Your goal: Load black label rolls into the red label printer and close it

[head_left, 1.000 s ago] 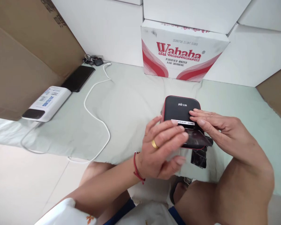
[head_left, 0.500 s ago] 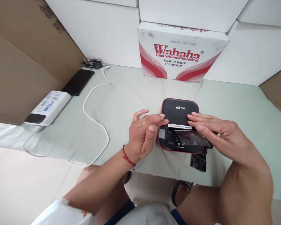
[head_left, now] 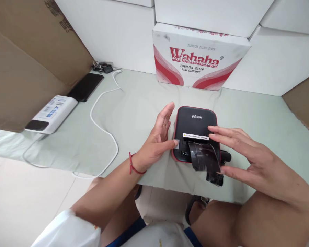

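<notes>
A small black device with a red rim [head_left: 197,123] lies on the pale green cloth [head_left: 134,120]. A dark glossy strip [head_left: 206,159] hangs out of its front slot and curls over the table edge. My left hand [head_left: 158,140] rests against the device's left side, fingers stretched out, thumb on the front left corner. Over the device's right front hovers my right hand [head_left: 243,157], fingers spread; its thumb touches the lower end of the strip. Neither hand grips anything.
A Wahaha water carton [head_left: 198,56] stands behind the device among white boxes. At the left lie a white power bank [head_left: 50,113], a black phone [head_left: 86,85], keys [head_left: 101,66] and a white cable [head_left: 103,128]. Brown cardboard [head_left: 28,58] leans at the far left.
My left hand has moved off the device's front and settled flat against its left side. The dark strip, held level before, now droops over the front edge. My right hand has lifted and spread.
</notes>
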The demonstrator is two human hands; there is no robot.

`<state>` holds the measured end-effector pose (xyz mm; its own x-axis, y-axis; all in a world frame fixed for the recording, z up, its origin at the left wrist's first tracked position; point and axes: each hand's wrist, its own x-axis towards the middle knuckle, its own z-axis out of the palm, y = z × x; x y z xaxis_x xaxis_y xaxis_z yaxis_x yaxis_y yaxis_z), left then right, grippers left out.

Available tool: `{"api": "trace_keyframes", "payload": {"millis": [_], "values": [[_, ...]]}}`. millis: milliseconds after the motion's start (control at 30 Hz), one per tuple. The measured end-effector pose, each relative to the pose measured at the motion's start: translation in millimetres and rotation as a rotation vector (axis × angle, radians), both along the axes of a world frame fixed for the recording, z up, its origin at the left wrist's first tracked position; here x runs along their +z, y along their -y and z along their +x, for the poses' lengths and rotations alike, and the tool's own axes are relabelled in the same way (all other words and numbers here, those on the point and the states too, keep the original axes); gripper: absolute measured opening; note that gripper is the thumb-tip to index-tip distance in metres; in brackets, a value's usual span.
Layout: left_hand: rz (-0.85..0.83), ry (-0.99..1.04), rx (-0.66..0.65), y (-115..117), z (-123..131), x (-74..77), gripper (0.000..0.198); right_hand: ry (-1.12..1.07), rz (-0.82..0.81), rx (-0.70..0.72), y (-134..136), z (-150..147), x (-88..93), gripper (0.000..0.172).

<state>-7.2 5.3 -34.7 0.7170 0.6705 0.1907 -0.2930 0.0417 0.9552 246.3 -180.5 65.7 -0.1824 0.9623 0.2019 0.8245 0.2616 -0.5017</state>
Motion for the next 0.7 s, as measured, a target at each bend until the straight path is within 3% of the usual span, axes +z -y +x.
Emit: {"api": "trace_keyframes", "payload": {"millis": [167, 267, 533, 700], "values": [[-0.262, -0.007, -0.078, -1.7, -0.2, 5.1, 0.124, 0.043, 0.025, 0.039, -6.8, -6.1, -1.0, 0.054], [-0.324, -0.044, -0.060, -0.9, -2.1, 6.9, 0.129, 0.020, 0.073, 0.015, -16.2, -13.0, -2.5, 0.048], [-0.288, -0.034, -0.044, 7.5, 0.0, 1.3, 0.099, 0.035, 0.290, -0.209, -34.7, -30.0, 3.0, 0.022], [-0.247, -0.021, 0.023, 16.6, 3.4, -3.2, 0.079, 0.054, 0.409, -0.328, -46.3, -55.3, -2.1, 0.026]]}}
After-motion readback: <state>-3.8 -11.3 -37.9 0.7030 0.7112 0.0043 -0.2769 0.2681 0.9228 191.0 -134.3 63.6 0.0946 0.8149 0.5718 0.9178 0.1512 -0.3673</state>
